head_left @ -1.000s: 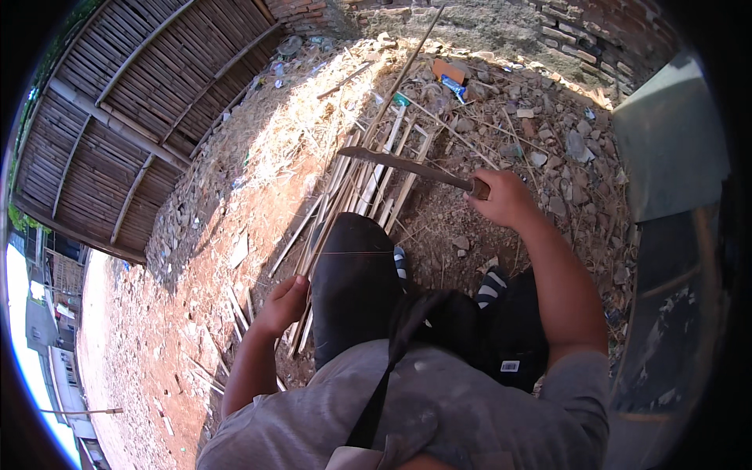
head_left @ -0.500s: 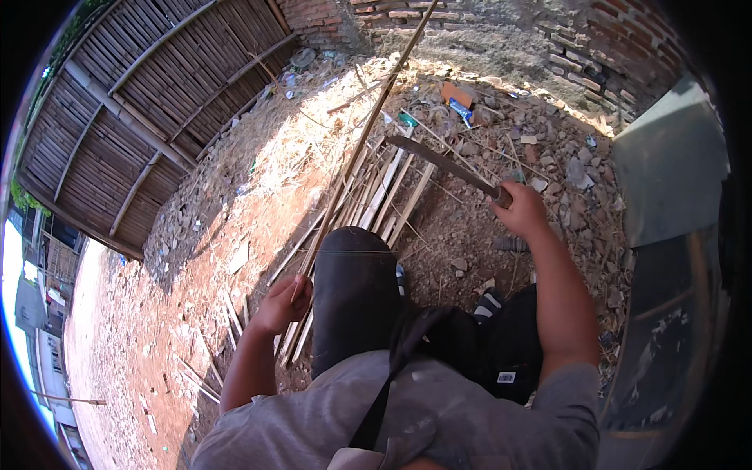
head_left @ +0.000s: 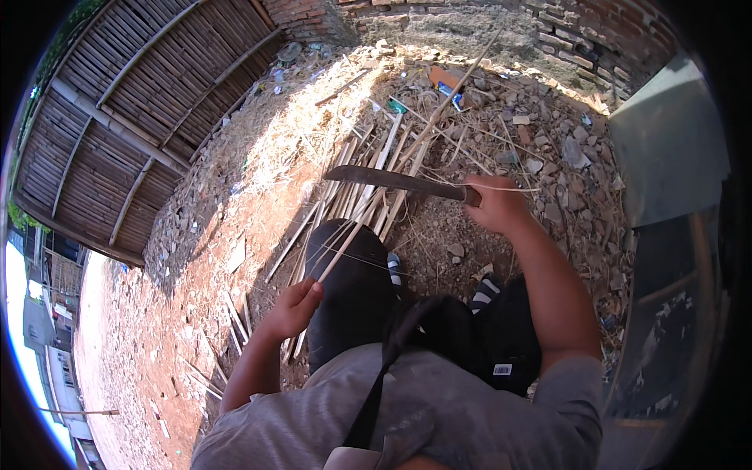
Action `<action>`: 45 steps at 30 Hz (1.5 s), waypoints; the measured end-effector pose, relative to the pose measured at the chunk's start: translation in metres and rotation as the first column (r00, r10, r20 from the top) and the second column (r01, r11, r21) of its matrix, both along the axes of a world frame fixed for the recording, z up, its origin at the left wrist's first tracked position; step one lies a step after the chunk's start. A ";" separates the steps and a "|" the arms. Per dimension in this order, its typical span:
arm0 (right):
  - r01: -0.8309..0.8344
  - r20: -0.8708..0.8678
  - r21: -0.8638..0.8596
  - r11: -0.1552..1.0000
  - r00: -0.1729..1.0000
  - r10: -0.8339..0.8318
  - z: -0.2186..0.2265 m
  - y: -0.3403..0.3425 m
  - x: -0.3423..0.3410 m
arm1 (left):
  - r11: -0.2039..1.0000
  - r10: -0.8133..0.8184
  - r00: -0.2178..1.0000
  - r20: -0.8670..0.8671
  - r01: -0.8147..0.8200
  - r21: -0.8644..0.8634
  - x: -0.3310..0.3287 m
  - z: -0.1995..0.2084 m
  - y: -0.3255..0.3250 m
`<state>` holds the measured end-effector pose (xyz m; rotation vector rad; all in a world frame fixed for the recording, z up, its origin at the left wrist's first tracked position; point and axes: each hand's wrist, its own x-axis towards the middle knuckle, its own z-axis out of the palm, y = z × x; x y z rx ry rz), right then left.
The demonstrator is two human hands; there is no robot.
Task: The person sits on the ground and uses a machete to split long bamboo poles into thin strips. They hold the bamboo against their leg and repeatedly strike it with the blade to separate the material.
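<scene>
My left hand [head_left: 292,309] is closed around the near end of a long bamboo strip [head_left: 342,248]. From there the strip slants over my left knee [head_left: 348,301] and up to the right, toward the brick wall. In my right hand [head_left: 499,206] is the handle of a machete [head_left: 395,179], its dark blade pointing left. The blade crosses over the strip; whether the two touch, I cannot tell. Thin slivers spread from the strip near my knee. Beneath lies a pile of split bamboo [head_left: 389,145].
A bamboo-slat wall [head_left: 149,94] stands at the far left, a brick wall [head_left: 423,30] at the back. Stone rubble [head_left: 552,168] covers the ground at right, beside grey panels [head_left: 670,149]. Loose strips [head_left: 233,321] lie left of me. A blue wrapper [head_left: 450,95] lies near the back wall.
The machete has swung down and left, and its blade is now nearly level across the strip. The strip's far end has swung to the right. My left hand has shifted slightly.
</scene>
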<state>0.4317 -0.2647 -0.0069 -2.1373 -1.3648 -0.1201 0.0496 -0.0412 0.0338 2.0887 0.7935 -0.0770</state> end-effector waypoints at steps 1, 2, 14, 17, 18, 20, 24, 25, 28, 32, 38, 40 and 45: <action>0.032 -0.044 0.024 0.999 0.999 -0.031 -0.001 -0.001 0.006 | 1.000 -0.015 1.000 0.002 0.015 0.024 -0.002 0.000 0.000; 0.066 -0.089 0.046 0.997 0.994 -0.062 -0.002 -0.002 0.011 | 0.998 -0.031 1.000 0.004 0.031 0.048 -0.004 0.000 0.001; -0.129 0.066 -0.024 0.991 0.989 0.131 0.012 0.008 -0.016 | 0.978 -0.027 0.999 0.047 0.017 0.207 0.001 -0.003 -0.006; -0.013 -0.038 0.114 0.993 0.999 0.018 -0.008 -0.002 0.011 | 0.959 -0.054 0.999 -0.001 0.052 0.278 -0.008 -0.001 0.001; 0.060 -0.093 0.020 0.998 0.994 -0.058 -0.004 -0.004 0.018 | 0.959 -0.027 0.999 -0.033 0.035 0.280 -0.012 0.003 0.000; 0.189 -0.173 -0.185 0.964 0.960 -0.221 0.008 -0.012 0.029 | 0.960 0.027 0.995 -0.091 0.000 0.278 -0.020 0.007 -0.003; 0.154 -0.166 -0.204 0.967 0.968 -0.189 0.000 -0.012 0.023 | 0.948 -0.014 0.999 -0.050 0.029 0.317 -0.029 -0.011 0.000; 0.097 -0.107 -0.224 0.970 0.987 -0.123 -0.002 -0.009 0.018 | 0.949 -0.017 0.999 -0.049 0.031 0.314 -0.027 -0.012 -0.002; -0.041 0.010 -0.290 0.956 0.999 0.046 -0.001 0.010 -0.004 | 0.952 -0.032 0.998 -0.056 0.048 0.303 -0.024 -0.014 -0.005; 0.001 -0.120 -0.261 0.965 0.992 -0.033 -0.011 0.010 0.008 | 0.915 -0.029 0.999 -0.035 0.041 0.400 -0.035 -0.023 0.002; 0.087 -0.157 -0.324 0.942 0.977 -0.144 -0.017 0.006 0.019 | 0.901 -0.006 0.996 -0.094 0.046 0.432 -0.044 -0.034 0.000; 0.039 -0.108 -0.298 0.954 0.991 -0.074 -0.021 0.009 0.009 | 0.907 0.017 0.996 -0.092 0.024 0.421 -0.043 -0.033 -0.002; -0.154 0.013 -0.290 0.944 0.986 0.165 -0.012 0.026 -0.022 | 0.906 0.020 0.998 -0.066 0.010 0.423 -0.042 -0.034 -0.005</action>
